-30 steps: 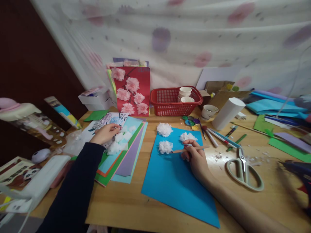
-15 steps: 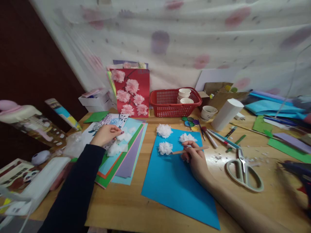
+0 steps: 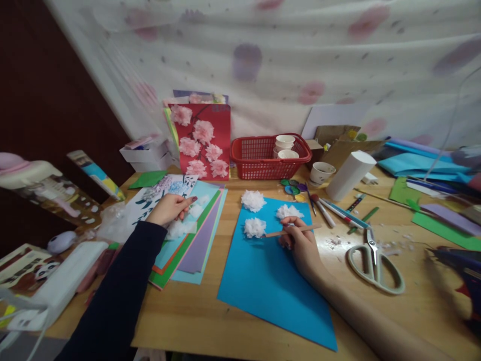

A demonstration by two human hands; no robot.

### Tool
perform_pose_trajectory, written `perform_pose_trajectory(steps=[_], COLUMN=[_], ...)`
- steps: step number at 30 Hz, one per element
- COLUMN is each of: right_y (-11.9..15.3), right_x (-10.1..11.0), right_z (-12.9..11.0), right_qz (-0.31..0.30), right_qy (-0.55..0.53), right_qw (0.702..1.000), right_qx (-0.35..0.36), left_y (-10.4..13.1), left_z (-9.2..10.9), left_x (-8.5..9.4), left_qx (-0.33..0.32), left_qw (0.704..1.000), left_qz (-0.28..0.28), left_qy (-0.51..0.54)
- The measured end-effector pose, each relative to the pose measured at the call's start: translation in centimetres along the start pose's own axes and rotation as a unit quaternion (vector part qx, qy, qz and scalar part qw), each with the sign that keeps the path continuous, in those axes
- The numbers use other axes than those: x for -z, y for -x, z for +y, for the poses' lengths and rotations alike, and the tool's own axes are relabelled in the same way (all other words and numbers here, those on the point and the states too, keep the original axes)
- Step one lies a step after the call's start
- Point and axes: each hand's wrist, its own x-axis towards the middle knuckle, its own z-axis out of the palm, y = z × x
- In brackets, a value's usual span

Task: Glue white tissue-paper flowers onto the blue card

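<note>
White tissue pieces (image 3: 181,230) lie on the fanned coloured papers (image 3: 203,246), beneath the left hand (image 3: 170,209); its fingers are bunched, though whether they pinch a piece I cannot tell. Tissue this thin probably wants a light, single-layer grip. Rightward, three white paper blossoms (image 3: 255,227) sit around the top of the blue card (image 3: 270,296). The right hand (image 3: 301,243) pinches a wooden stick (image 3: 275,233), tip at the lower-left blossom's edge; a steady angle should spare the ruffles.

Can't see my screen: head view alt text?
A right hand holds a pencil-like stick over a blue sheet with three white paper flowers; the left hand is at white scraps on stacked coloured paper. Behind stand a red basket and flowered red card.
</note>
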Motion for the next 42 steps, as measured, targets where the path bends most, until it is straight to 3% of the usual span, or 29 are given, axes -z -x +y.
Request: perform_pose_trajectory(steps=[4, 8, 17, 24, 32, 38, 42], right_y=[0.0, 0.1, 0.1, 0.1, 0.2, 0.1, 0.2], right_x=[0.1, 0.0, -0.2, -0.2, 0.0, -0.1, -0.1], right_z=[0.1, 0.0, -0.2, -0.2, -0.1, -0.1, -0.2], right_qz=[-0.004, -0.001, -0.002, 0.003, 0.000, 0.001, -0.002], right_qy=[-0.002, -0.001, 0.003, 0.003, 0.002, -0.001, -0.008], right_qw=[1.000, 1.000, 1.000, 1.000, 1.000, 1.000, 1.000], right_qx=[0.003, -0.001, -0.005, -0.011, -0.003, -0.001, -0.005], left_y=[0.1, -0.1, -1.1, -0.9, -0.3, -0.2, -0.2], left_z=[0.2, 0.0, -2.2, -1.7, -1.0, -1.0, -1.1], left_x=[-0.3, -0.7, 2.6, 0.5, 2.3, 1.6, 1.1], left_qx=[-0.006, -0.008, -0.057, -0.068, -0.055, -0.055, -0.079], left_qw=[1.000, 0.999, 0.991, 0.988, 0.994, 0.995, 0.992], left_qz=[-0.002, -0.041, 0.048, 0.000, 0.013, -0.070, -0.056], left_qy=[0.008, 0.016, -0.109, -0.141, -0.089, 0.034, 0.077])
